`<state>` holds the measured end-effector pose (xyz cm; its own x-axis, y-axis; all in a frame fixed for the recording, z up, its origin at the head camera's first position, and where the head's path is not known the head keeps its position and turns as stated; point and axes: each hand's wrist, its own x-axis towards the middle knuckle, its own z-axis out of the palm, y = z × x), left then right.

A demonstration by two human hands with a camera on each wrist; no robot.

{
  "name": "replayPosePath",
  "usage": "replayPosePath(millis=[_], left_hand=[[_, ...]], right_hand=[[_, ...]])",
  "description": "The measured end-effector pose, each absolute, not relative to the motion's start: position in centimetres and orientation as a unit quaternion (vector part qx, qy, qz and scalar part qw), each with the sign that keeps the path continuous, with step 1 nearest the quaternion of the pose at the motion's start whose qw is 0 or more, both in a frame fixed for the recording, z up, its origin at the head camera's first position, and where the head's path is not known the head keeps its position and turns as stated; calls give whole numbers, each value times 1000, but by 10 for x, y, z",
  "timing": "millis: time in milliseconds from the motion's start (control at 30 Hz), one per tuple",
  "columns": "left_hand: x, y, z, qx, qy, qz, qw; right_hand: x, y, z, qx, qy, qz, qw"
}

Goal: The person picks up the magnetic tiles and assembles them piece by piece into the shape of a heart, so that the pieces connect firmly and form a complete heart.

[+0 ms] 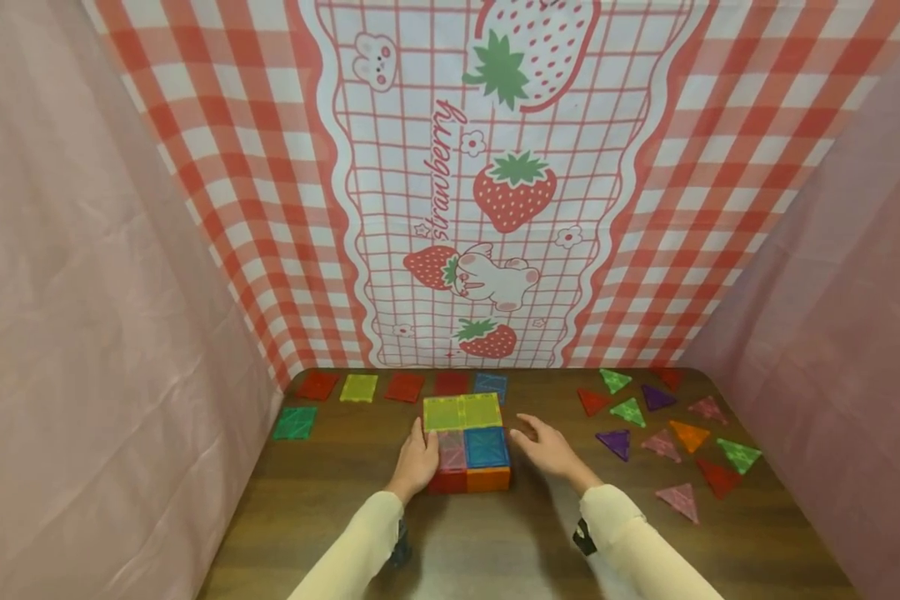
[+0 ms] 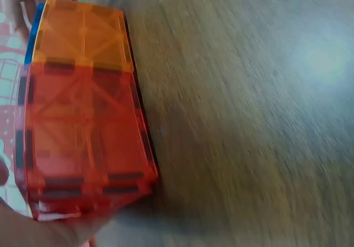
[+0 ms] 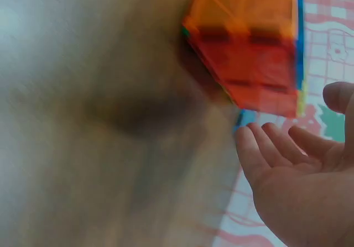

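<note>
A box of translucent magnetic tiles (image 1: 467,446) sits mid-table. Its top has two yellow tiles at the back, with a pink and a blue tile (image 1: 487,448) nearer. The front wall is a red tile (image 2: 83,125) beside an orange tile (image 2: 83,37). My left hand (image 1: 417,461) rests along the box's left side, its thumb by the top edge and its fingers partly hidden behind the wall. To the right of the box my right hand (image 1: 547,450) is held apart from it, palm inward, fingers loosely extended and holding nothing, as the right wrist view shows.
Square tiles lie along the back left, among them a green tile (image 1: 295,423) and a yellow tile (image 1: 359,387). Several triangular tiles, including a purple triangle (image 1: 615,443) and a pink triangle (image 1: 679,502), spread over the right side. A strawberry-print cloth (image 1: 465,208) hangs behind the table.
</note>
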<state>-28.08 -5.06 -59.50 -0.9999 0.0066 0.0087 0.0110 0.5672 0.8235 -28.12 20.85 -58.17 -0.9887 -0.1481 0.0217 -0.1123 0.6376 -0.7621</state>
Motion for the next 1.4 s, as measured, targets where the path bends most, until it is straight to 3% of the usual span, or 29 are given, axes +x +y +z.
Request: replayPosePath(millis=[200,467,833,1100,1400], left_hand=[[-275,-38,-598,17,-892,-452,18],[-258,-57,-612,13,-893,-450,21],[-230,-158,-609,19,-911,-412,23],[-205,-246,-599,70,-925,-372,-14],[-203,-288,-596,106,-934,-338,-41]], right_hand=[[-257,182,-608,-16,836,-545,59],[-227,137,-625,45,805,-591,11],[-208,57,-622,-26,788,-612,58],[-193,-10,-610,-83,771,-609,164],[-191,-52,-612,-99,765,-619,146]])
